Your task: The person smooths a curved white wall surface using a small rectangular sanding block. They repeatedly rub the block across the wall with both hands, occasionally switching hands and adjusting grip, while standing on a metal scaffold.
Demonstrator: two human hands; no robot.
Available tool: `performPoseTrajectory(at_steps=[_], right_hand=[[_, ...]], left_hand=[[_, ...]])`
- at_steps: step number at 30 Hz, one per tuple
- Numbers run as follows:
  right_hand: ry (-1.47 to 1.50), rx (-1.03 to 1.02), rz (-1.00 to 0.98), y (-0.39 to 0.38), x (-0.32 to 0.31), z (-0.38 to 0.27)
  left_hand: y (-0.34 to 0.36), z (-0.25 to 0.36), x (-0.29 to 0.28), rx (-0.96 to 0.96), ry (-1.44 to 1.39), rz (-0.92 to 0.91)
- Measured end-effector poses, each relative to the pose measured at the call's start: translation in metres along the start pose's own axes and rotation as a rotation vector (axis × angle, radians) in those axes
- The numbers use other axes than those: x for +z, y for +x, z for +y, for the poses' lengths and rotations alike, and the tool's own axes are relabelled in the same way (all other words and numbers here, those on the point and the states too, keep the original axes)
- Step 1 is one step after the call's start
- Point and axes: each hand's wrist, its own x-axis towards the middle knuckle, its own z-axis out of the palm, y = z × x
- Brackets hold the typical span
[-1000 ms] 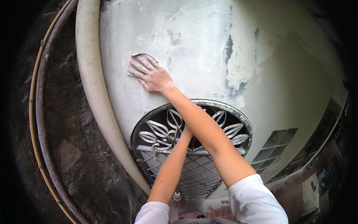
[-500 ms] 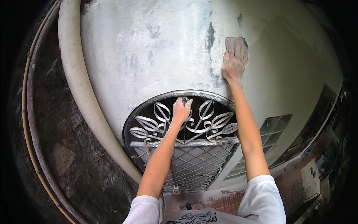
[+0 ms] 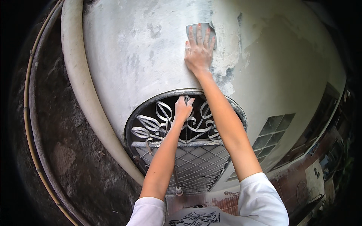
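Note:
My right hand (image 3: pixel 198 55) lies with its fingers spread over a grey sheet of sandpaper (image 3: pixel 210 33), holding it flat against the upper wall (image 3: pixel 124 64). The wall there is whitish and dusty, with dark grey worn patches beside and below the hand. Lower down, my left hand (image 3: pixel 183 109) is closed around a leaf-shaped bar at the top of the ornamental metal grille (image 3: pixel 147 122). Part of that bar is hidden in my fingers. The grille fills the arched opening, and my right forearm crosses in front of its right side.
A thick pale pipe (image 3: pixel 81 67) curves down along the left of the wall, beside dark rough ground and thin poles. Below the arch is a diamond-mesh panel (image 3: pixel 196 165) with a light bulb (image 3: pixel 178 191). At right is a glass-pane window (image 3: pixel 269 132).
My right hand has moved left and slightly up across the wall with the sandpaper. The worn patch it covered on the right is exposed. My left hand stays on the grille.

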Motion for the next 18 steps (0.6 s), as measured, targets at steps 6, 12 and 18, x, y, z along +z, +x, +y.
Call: performPoseTrajectory(at_steps=[6, 12, 18], right_hand=[[-0.035, -0.588, -0.162, -0.011, 0.034, -0.121], [0.044, -0.638, -0.251, -0.03, 0.029, -0.094], [0.013, -0.384, -0.132, -0.038, -0.024, 0.032]], left_hand=[[0.014, -0.041, 0.0, 0.284, -0.096, -0.211], [0.017, -0.025, -0.006, 0.127, 0.324, -0.277], [-0.002, 0.01, -0.01, -0.036, -0.017, -0.02]])
